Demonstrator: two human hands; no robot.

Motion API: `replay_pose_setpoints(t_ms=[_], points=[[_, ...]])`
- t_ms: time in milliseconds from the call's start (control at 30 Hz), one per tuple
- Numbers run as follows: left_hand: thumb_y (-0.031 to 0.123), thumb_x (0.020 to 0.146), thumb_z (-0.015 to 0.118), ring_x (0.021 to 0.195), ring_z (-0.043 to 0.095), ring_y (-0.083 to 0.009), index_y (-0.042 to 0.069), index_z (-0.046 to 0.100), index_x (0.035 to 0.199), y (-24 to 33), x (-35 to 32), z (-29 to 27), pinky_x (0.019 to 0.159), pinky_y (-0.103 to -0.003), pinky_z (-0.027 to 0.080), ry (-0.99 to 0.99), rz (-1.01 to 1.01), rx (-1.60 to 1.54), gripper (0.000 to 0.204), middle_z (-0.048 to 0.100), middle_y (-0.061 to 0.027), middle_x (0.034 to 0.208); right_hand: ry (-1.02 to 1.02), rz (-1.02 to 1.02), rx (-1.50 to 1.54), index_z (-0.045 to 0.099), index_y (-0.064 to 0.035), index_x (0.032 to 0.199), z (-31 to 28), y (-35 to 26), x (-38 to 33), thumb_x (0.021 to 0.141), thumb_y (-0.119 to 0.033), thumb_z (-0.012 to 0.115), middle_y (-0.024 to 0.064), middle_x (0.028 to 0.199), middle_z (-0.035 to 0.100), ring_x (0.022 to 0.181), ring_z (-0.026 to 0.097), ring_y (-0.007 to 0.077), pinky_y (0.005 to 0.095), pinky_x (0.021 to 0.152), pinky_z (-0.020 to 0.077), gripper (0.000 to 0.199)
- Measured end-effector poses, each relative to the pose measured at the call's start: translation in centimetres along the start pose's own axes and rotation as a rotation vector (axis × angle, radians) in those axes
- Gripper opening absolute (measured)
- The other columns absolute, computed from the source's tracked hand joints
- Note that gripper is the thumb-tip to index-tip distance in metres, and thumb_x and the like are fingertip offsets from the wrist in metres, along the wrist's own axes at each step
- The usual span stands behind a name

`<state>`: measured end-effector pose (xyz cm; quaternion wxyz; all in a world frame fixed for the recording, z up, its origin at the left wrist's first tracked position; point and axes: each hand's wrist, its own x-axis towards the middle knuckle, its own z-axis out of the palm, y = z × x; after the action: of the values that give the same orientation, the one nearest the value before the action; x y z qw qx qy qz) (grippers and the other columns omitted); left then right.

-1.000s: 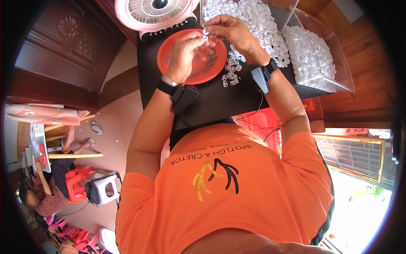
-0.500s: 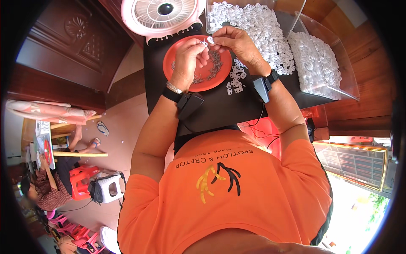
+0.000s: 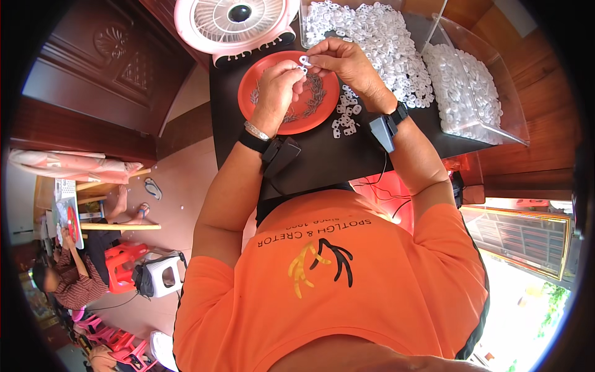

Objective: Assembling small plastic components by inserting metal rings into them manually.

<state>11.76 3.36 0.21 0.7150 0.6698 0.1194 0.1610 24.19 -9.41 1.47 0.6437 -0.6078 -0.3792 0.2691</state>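
Note:
Above an orange-red plate (image 3: 248,87), my two hands meet fingertip to fingertip. My left hand (image 3: 276,93) pinches a small white plastic piece, mostly covered by the fingers. In the thumb and forefinger of my right hand (image 3: 350,67) is another small white oval plastic piece with a hole (image 3: 304,60). The two pieces touch or overlap; I cannot tell whether they are joined. Small grey metal pins (image 3: 317,98) lie in a loose ring on the plate. Several loose white pieces (image 3: 346,121) are scattered on the dark table beside it.
A pink fan (image 3: 238,37) stands behind the plate. Farther right is a big heap of white pieces (image 3: 396,56), then a clear bin (image 3: 465,93) full of more. A person (image 3: 74,279) sits at another table on the left, near red and white stools (image 3: 162,276).
My right hand has brought its white piece leftward against the one in my left hand; a gap showed between them before. Both hands stay above the plate.

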Motion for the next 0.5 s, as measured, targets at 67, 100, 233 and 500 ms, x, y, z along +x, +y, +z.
replay_pose_setpoints(t_ms=[67, 100, 233, 500], points=[[0.017, 0.082, 0.053, 0.052, 0.048, -0.0072, 0.002, 0.058, 0.072, 0.01, -0.02, 0.01, 0.045, -0.02, 0.037, -0.005, 0.002, 0.014, 0.019, 0.053, -0.0012, 0.061, 0.0, -0.007, 0.031, 0.063, -0.0001, 0.095, -0.04, 0.01, 0.01, 0.084, -0.009, 0.062, 0.0045, 0.08, 0.065, 0.072, 0.06, 0.0089, 0.0216, 0.069, 0.049, 0.013], [0.017, 0.082, 0.053, 0.052, 0.048, -0.0072, 0.002, 0.058, 0.072, 0.03, -0.03, 0.03, 0.045, -0.02, 0.037, -0.005, 0.002, 0.014, 0.019, 0.053, -0.0012, 0.061, 0.001, -0.007, 0.032, 0.063, -0.0001, 0.095, -0.09, 0.03, 0.01, 0.084, -0.009, 0.062, 0.0045, 0.08, 0.065, 0.072, 0.06, 0.0089, 0.0216, 0.069, 0.049, 0.013], [0.017, 0.082, 0.053, 0.052, 0.049, -0.0073, 0.002, 0.058, 0.071, -0.09, 0.07, -0.08, 0.045, -0.021, 0.037, -0.012, -0.003, 0.033, 0.019, 0.053, -0.0013, 0.061, 0.003, -0.033, 0.014, 0.064, -0.0008, 0.092, -0.01, -0.08, 0.0, 0.082, -0.007, 0.064, 0.0029, 0.079, 0.065, 0.068, 0.059, 0.0066, 0.0196, 0.065, 0.0492, 0.012], [0.021, 0.085, 0.051, 0.049, 0.044, -0.0053, 0.007, 0.056, 0.073, -0.37, 0.06, 0.09, 0.045, -0.018, 0.031, -0.016, 0.003, 0.075, 0.02, 0.051, 0.0018, 0.06, -0.015, -0.049, 0.002, 0.065, 0.0, 0.092, 0.01, 0.21, -0.01, 0.082, -0.006, 0.064, 0.003, 0.078, 0.064, 0.069, 0.058, 0.0064, 0.0195, 0.064, 0.048, 0.012]])
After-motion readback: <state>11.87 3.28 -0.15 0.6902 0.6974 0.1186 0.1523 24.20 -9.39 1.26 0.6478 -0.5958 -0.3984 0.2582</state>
